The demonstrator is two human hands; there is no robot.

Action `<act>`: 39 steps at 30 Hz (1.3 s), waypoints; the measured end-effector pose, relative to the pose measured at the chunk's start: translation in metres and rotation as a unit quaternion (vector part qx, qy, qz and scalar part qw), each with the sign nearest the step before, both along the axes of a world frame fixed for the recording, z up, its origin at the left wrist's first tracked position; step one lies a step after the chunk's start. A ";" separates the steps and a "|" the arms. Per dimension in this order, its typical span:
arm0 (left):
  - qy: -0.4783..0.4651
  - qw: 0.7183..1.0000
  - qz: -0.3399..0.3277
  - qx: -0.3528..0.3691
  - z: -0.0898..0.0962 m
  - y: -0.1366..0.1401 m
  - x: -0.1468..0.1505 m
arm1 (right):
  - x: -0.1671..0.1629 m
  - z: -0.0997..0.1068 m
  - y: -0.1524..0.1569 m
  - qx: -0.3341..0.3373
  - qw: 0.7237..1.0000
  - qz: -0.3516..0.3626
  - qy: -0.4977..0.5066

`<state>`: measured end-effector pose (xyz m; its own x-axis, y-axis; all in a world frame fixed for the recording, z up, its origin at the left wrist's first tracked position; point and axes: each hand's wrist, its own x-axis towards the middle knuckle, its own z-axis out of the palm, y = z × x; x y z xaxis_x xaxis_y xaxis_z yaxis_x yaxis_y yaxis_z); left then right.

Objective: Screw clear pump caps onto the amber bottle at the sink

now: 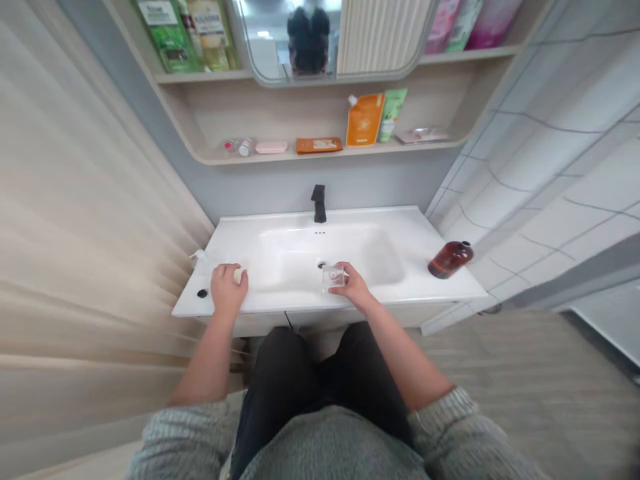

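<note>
My right hand is closed around a small clear plastic cup, tilted over the front of the white sink basin. Above the left part of the countertop, my left hand is closed, with a small whitish piece between thumb and fingers; its kind is too small to make out. A round black cap lies just left of that hand. Behind it sits a small white object, partly blurred.
A brown bottle stands on the counter's right side. The black faucet rises behind the basin. Above runs a shelf with an orange pouch, a green tube and a pink box. A curtain hangs at left.
</note>
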<state>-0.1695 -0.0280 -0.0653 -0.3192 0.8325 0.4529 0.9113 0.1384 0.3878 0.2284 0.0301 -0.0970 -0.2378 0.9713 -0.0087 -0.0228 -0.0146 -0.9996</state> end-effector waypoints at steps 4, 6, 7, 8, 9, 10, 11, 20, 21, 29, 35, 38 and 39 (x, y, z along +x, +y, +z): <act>-0.140 0.978 -0.148 0.053 0.000 -0.001 0.064 | 0.000 0.010 -0.005 0.002 0.999 0.008 0.046; -0.235 0.941 -0.242 0.020 -0.004 0.002 0.101 | 0.000 0.018 -0.009 0.003 0.998 0.014 0.057; -0.286 0.916 -0.282 -0.002 -0.005 0.005 0.118 | 0.001 0.021 -0.011 0.008 0.998 0.015 0.057; -0.336 0.886 -0.319 -0.030 -0.006 0.008 0.134 | 0.001 0.025 -0.013 0.015 0.998 0.014 0.054; -0.380 0.856 -0.346 -0.054 -0.007 0.011 0.147 | 0.002 0.028 -0.015 0.025 0.998 0.014 0.050; -0.417 0.829 -0.366 -0.073 -0.008 0.014 0.159 | 0.003 0.030 -0.017 0.035 0.998 0.015 0.046; -0.447 0.806 -0.378 -0.088 -0.007 0.017 0.168 | 0.004 0.031 -0.018 0.046 0.998 0.018 0.043; -0.536 0.750 -0.379 -0.081 0.010 0.019 0.196 | 0.007 0.031 -0.033 0.081 0.992 0.079 0.062; -0.539 0.748 -0.380 -0.073 0.009 0.018 0.194 | 0.009 0.031 -0.034 0.079 0.990 0.094 0.065; -0.550 0.771 -0.319 -0.044 -0.016 0.023 0.153 | 0.138 0.031 -0.004 0.169 0.954 -0.246 -0.024; -0.579 0.770 -0.269 -0.001 -0.041 0.034 0.134 | 0.273 0.028 0.016 0.178 0.815 -0.514 -0.200; -0.597 0.761 -0.255 0.013 -0.049 0.041 0.130 | 0.294 0.022 0.030 0.137 0.848 -0.466 -0.211; -0.602 0.758 -0.253 0.015 -0.050 0.043 0.128 | 0.294 0.020 0.034 0.121 0.863 -0.446 -0.204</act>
<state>-0.0410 0.0149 -0.1153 -0.1605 0.9810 0.1089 -0.1707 -0.1363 0.9758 0.5225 0.0645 -0.0768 0.5806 0.7511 0.3143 0.4370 0.0382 -0.8986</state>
